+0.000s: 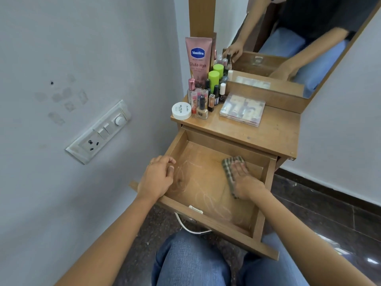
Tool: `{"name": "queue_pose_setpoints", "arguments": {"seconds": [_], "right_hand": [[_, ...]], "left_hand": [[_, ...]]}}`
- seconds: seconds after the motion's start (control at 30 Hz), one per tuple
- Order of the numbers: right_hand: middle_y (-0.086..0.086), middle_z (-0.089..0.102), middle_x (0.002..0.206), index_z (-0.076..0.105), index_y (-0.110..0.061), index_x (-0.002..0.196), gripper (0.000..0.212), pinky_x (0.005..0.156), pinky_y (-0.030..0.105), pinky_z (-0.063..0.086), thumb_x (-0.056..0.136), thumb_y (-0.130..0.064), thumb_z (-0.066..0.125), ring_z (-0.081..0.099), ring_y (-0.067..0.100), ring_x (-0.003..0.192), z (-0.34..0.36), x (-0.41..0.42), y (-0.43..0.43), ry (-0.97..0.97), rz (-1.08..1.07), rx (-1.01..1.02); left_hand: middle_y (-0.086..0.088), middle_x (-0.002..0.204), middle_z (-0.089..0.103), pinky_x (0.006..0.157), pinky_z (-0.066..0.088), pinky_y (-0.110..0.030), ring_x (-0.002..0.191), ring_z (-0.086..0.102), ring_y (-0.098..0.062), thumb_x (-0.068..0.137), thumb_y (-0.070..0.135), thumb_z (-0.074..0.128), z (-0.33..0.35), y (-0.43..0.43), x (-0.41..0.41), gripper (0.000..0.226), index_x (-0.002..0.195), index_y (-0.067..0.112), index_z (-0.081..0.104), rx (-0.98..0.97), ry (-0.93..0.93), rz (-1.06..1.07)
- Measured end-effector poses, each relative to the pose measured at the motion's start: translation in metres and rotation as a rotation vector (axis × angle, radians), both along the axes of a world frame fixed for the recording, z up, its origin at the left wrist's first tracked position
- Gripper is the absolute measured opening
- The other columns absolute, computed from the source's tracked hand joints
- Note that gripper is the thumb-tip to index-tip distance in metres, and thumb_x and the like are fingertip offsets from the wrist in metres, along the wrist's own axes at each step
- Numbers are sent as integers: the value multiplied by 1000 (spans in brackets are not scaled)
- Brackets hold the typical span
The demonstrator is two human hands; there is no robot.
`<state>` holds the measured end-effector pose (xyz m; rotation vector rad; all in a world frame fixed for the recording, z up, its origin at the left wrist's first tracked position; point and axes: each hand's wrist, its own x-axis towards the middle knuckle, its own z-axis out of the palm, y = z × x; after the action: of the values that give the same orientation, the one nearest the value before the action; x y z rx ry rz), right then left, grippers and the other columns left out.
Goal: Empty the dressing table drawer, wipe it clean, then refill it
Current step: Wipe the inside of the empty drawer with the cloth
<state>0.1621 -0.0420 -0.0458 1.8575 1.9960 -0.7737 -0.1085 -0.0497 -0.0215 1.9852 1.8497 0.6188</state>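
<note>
With cosmetics (206, 93) parked on the tabletop (268, 137) at 12 o'clock, the left hand (156, 176) curls its fingers over the empty drawer's (206, 182) 9 o'clock rim, likely steadying it, while the right hand's (245, 179) flat fingers press a checked cloth (227, 164) at 2 o'clock.

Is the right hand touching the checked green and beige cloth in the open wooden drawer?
Touching. The head view shows the right hand lying flat on the checked green and beige cloth, pressing it onto the wooden drawer floor.

Checked brown-white cloth (230, 169); tan wood drawer (208, 182); pink tube (198, 56); blue jeans (191, 259).
</note>
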Motion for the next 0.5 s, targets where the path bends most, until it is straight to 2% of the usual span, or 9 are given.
{"name": "queue_pose_setpoints", "arguments": {"seconds": [0.17,0.5], "right_hand": [[13,-21,157,-15,-3,149,68,119,36,-7,98,-10,30,-20,27,145,-4,-5,2,12,2,69],[10,-13,160,-8,-6,151,71,121,36,-4,95,-22,33,-16,23,147,-9,-79,55,63,226,150]], "left_hand": [[6,105,61,90,42,-27,104,52,-11,91,19,48,-2,0,-1,17,103,24,60,11,0,1],[8,106,61,89,41,-25,104,52,-9,92,19,49,-2,-2,-1,18,104,26,59,19,-7,9]]}}
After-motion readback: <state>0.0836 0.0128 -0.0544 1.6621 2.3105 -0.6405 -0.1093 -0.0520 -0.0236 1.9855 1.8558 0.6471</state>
